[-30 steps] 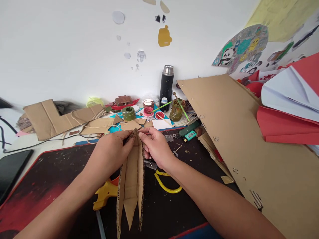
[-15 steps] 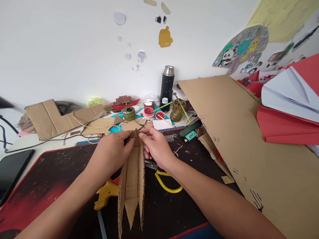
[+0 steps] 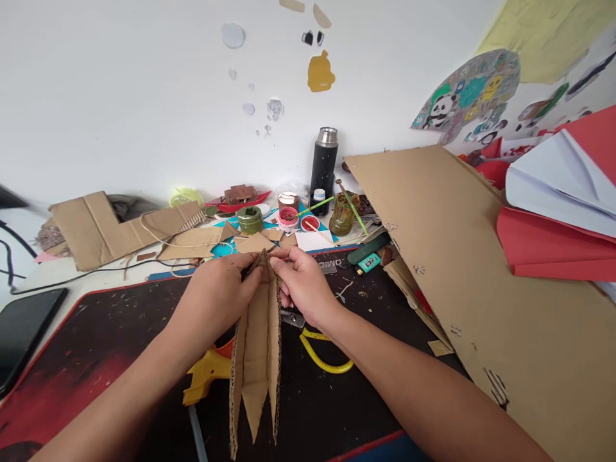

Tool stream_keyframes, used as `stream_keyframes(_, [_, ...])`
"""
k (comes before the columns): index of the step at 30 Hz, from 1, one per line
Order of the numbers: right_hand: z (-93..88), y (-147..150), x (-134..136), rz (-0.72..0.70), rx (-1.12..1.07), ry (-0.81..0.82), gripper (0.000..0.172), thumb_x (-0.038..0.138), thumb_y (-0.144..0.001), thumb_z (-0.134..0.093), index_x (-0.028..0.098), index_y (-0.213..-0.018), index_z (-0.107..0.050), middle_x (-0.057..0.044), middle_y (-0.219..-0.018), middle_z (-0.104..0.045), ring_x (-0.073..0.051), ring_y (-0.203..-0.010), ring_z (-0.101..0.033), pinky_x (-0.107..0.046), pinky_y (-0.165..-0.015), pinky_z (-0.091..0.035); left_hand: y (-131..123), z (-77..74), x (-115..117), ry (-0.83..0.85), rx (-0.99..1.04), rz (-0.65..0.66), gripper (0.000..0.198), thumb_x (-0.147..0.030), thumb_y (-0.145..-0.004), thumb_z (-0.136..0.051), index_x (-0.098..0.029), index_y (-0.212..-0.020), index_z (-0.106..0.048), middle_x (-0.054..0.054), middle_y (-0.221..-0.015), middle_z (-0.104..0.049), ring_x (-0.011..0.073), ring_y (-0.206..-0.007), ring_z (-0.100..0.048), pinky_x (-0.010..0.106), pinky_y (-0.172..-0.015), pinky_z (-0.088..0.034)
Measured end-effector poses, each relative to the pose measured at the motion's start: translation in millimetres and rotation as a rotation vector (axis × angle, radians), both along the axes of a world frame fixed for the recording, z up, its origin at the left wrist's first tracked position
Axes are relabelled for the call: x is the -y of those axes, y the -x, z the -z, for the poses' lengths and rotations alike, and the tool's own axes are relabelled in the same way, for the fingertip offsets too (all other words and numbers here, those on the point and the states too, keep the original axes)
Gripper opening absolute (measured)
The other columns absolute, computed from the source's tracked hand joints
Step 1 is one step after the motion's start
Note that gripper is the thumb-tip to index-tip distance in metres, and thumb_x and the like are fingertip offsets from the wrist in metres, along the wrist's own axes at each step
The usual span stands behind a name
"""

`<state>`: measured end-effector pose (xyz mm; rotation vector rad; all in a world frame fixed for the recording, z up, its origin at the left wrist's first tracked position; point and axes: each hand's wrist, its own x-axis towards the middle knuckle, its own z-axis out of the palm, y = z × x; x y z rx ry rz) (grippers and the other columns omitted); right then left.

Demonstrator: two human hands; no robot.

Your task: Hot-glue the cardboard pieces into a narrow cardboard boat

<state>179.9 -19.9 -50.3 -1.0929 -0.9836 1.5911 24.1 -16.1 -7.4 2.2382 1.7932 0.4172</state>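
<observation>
Brown corrugated cardboard piece of 3 pointed strips (image 3: 256,359), pinched at its top by left hand (image 3: 216,298) and right hand (image 3: 303,285). Yellow glue gun (image 3: 205,375) lies left of it. Grip unchanged from earlier.

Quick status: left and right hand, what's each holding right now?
Left hand: shut on the far tip of the corrugated cardboard piece.
Right hand: shut on the same tip.

Desk against a white wall: black flask (image 3: 323,160) upright at the back, paint jars (image 3: 249,219) just left of it; large cardboard sheet (image 3: 481,269) slanting at right, beside red and white paper (image 3: 553,192); yellow glue gun (image 3: 205,375) on the black-and-red mat (image 3: 96,333); phone (image 3: 24,324) far left.
</observation>
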Motion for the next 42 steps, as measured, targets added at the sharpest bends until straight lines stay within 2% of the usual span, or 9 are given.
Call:
stream_keyframes(26, [3.4,1.0,-0.6,0.013,0.0,-0.021,0.005,0.027,-0.098,-0.059,0.023,-0.099,-0.057,0.015,-0.042,-0.044,-0.008,-0.03,-0.038,-0.018,-0.035,-0.032,-1.8,0.5,-0.5,0.013,-0.016,0.007,0.046,-0.04,-0.096,-0.046,-0.024,-0.117,-0.083,0.01,-0.106,-0.087,0.0335,-0.093,-0.08,0.036,-0.076,-0.054])
stream_keyframes(42, [5.6,0.8,-0.8,0.014,0.022,-0.018,0.006,0.028,-0.098,-0.058,0.023,-0.101,-0.058,0.014,-0.044,-0.046,-0.009,-0.03,-0.04,-0.019,-0.036,-0.033,-1.4,2.8,-0.8,-0.007,-0.004,0.02,0.044,-0.041,-0.095,-0.045,-0.025,-0.11,-0.083,0.01,-0.103,-0.087,0.0317,-0.09,-0.079,0.034,-0.074,-0.055])
